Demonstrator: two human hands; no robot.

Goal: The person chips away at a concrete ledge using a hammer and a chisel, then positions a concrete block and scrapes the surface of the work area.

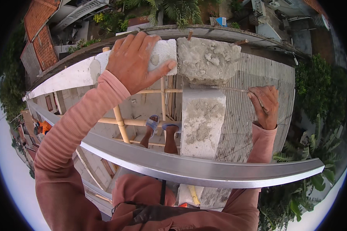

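My left hand (137,61) rests on top of a white wall block (164,52), fingers over its far side and thumb stretched to the right. Beside that block stands a rough grey concrete column top (208,57) with lumpy mortar and short rusty bars poking out. Off to the right, my right hand (265,102) is closed on a thin grey rod-like tool (235,89); its far end reaches the underside of the rough concrete. Nearer to me, a white block wall (202,115) carries patches of smeared mortar.
A long silver metal beam (189,169) crosses in front of my body. My sandalled feet (152,123) stand on bamboo scaffolding (121,123), high above a floor. Corrugated roofing (258,77) lies to the right. Houses and trees are below.
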